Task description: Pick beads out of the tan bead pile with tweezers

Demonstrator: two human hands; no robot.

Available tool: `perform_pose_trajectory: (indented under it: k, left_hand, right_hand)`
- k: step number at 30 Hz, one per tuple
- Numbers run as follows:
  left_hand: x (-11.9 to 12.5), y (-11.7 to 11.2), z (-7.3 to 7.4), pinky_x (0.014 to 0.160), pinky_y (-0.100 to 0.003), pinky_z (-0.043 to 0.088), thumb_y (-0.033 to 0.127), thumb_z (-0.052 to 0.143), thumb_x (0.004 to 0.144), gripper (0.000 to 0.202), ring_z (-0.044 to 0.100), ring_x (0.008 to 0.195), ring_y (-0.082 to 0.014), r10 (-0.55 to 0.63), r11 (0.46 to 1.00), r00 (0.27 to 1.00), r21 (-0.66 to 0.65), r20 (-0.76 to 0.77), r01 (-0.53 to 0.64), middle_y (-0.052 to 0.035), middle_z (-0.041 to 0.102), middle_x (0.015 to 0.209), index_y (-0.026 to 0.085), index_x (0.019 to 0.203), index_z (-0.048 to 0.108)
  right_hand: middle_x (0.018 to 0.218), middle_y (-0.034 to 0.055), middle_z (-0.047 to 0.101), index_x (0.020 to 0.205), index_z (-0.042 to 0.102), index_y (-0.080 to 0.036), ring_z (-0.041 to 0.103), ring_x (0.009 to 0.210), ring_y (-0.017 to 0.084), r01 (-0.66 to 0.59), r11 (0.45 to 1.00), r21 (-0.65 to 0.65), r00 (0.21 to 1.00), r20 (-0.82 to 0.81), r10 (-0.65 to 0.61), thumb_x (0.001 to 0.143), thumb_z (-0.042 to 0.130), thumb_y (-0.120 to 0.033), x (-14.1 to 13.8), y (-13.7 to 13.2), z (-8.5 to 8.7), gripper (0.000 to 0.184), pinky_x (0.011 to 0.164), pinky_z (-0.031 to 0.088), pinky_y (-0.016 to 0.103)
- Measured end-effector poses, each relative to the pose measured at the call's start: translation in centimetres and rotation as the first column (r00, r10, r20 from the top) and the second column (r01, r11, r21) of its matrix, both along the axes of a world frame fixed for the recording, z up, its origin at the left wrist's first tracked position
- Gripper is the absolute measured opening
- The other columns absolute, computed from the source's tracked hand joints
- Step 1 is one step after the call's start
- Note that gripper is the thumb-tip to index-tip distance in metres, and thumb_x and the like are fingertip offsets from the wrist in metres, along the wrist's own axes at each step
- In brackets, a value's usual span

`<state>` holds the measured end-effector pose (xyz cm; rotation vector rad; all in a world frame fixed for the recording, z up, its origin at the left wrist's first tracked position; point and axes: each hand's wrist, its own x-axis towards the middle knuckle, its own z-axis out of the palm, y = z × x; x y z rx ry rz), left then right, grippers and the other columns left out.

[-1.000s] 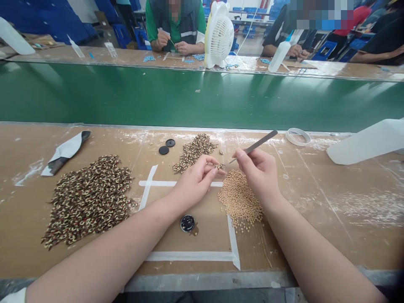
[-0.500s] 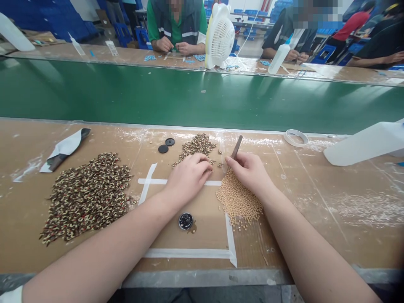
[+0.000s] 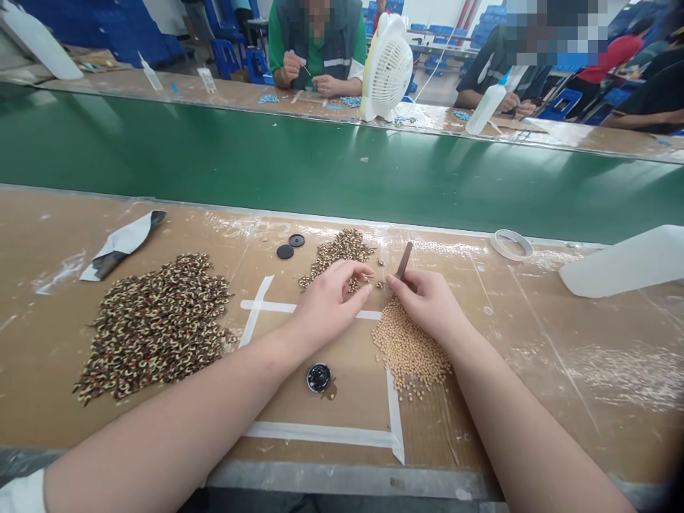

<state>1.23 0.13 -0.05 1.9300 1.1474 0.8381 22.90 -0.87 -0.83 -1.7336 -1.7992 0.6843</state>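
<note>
My left hand is curled in a pinch over the near edge of a small heap of dark-and-cream parts, its fingertips on one tiny piece. My right hand is closed round metal tweezers, their tips pointing down toward that same spot. A pile of small tan beads lies just under my right wrist. A much larger heap of dark-and-cream parts sits to the left. Both hands work above a square marked in white tape on the brown bench.
A small round black cap lies inside the tape square; two black discs sit beyond it. A folded white-and-black sheet lies far left, a tape ring and white bottle right. Beyond a green belt, other people work beside a white fan.
My right hand lowered the tweezers from a raised slant to nearly upright by the small heap. My left hand dropped to the heap, then lifted slightly, still pinching.
</note>
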Motion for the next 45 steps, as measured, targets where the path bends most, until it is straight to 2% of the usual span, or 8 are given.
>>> perform_pose_trajectory:
  k: [5, 18, 24, 27, 30, 36, 42, 45]
  left_hand:
    - [0.1, 0.1, 0.1, 0.063, -0.027, 0.042, 0.035, 0.062, 0.096, 0.023, 0.048, 0.062, -0.0083, 0.037, 0.987, 0.996, -0.161, 0.081, -0.024, -0.0005, 0.067, 0.098, 0.023, 0.115, 0.068]
    - [0.2, -0.1, 0.1, 0.068, -0.028, 0.043, 0.038, 0.061, 0.096, 0.022, 0.053, 0.067, -0.0109, -0.026, 0.979, 0.994, -0.199, 0.103, 0.047, -0.0011, 0.07, 0.096, 0.022, 0.109, 0.069]
    - [0.2, -0.2, 0.9, 0.065, -0.026, 0.04, 0.042, 0.051, 0.101, 0.033, 0.052, 0.066, -0.0107, -0.108, 0.95, 0.987, -0.28, 0.119, 0.137, -0.0006, 0.067, 0.08, 0.018, 0.084, 0.066]
    - [0.2, -0.2, 1.3, 0.055, -0.024, 0.035, 0.045, 0.048, 0.103, 0.037, 0.045, 0.057, -0.0076, -0.132, 0.9, 0.974, -0.39, 0.183, 0.195, -0.0008, 0.067, 0.08, 0.018, 0.085, 0.064]
    - [0.3, -0.2, 1.4, 0.046, -0.023, 0.029, 0.049, 0.048, 0.103, 0.037, 0.038, 0.048, -0.0046, -0.14, 0.801, 0.935, -0.518, 0.326, 0.301, 0.0, 0.065, 0.079, 0.018, 0.085, 0.06]
    - [0.7, -0.3, 0.7, 0.038, -0.02, 0.013, 0.049, 0.055, 0.1, 0.031, 0.028, 0.04, -0.0019, -0.037, 0.623, 0.834, -0.64, 0.55, 0.45, 0.0027, 0.058, 0.075, 0.02, 0.089, 0.056]
    - [0.6, 0.2, 0.6, 0.038, -0.019, 0.009, 0.044, 0.059, 0.099, 0.026, 0.022, 0.042, -0.0014, 0.107, 0.616, 0.758, -0.641, 0.644, 0.458, 0.0029, 0.055, 0.073, 0.019, 0.09, 0.057]
    - [0.5, 0.2, 0.5, 0.039, -0.018, 0.009, 0.043, 0.061, 0.098, 0.027, 0.023, 0.043, -0.0009, 0.135, 0.613, 0.722, -0.63, 0.678, 0.477, 0.003, 0.055, 0.075, 0.018, 0.089, 0.057]
  right_hand:
    - [0.055, -0.0037, 0.047, 0.063, 0.047, -0.02, 0.041, 0.053, 0.012, 0.001, 1.0, 0.009, 1.0, -0.005, -0.001, 0.096, 0.057, -0.042, 0.0, 0.1, 0.0, 0.041, 0.053, 0.025, 0.031]
    - [0.054, -0.0045, 0.043, 0.063, 0.047, -0.021, 0.039, 0.053, 0.012, 0.017, 1.0, 0.023, 1.0, -0.017, -0.017, 0.096, 0.058, -0.042, 0.0, 0.0, -0.3, 0.041, 0.053, 0.025, 0.03]
    - [0.063, -0.0019, 0.055, 0.076, 0.068, -0.019, 0.048, 0.059, 0.012, -0.045, 0.976, 0.213, 0.954, -0.282, 0.105, 0.098, 0.061, -0.04, -0.6, -0.9, 1.0, 0.031, 0.056, 0.034, 0.03]
    - [0.068, -0.0018, 0.059, 0.085, 0.073, -0.02, 0.052, 0.06, 0.012, -0.112, 0.938, 0.329, 0.883, -0.4, 0.246, 0.1, 0.062, -0.035, -1.0, -1.5, 1.4, 0.024, 0.057, 0.038, 0.029]
    - [0.071, -0.0014, 0.061, 0.087, 0.073, -0.021, 0.055, 0.064, 0.012, -0.163, 0.91, 0.381, 0.828, -0.449, 0.336, 0.101, 0.062, -0.03, -1.3, -1.9, 1.5, 0.02, 0.06, 0.041, 0.029]
    - [0.077, 0.0012, 0.071, 0.086, 0.075, -0.022, 0.065, 0.07, 0.014, -0.142, 0.934, 0.327, 0.819, -0.491, 0.296, 0.099, 0.064, -0.032, -1.6, -2.0, 1.7, 0.02, 0.066, 0.05, 0.031]
    - [0.1, 0.0063, 0.079, 0.102, 0.081, -0.025, 0.072, 0.084, 0.02, -0.028, 0.96, 0.278, 0.856, -0.489, 0.167, 0.093, 0.071, -0.038, -1.7, -2.1, 1.7, 0.019, 0.076, 0.059, 0.037]
    - [0.1, 0.0063, 0.079, 0.102, 0.081, -0.025, 0.072, 0.083, 0.019, -0.011, 0.962, 0.274, 0.857, -0.492, 0.15, 0.092, 0.072, -0.035, -1.9, -2.1, 1.7, 0.017, 0.074, 0.058, 0.036]
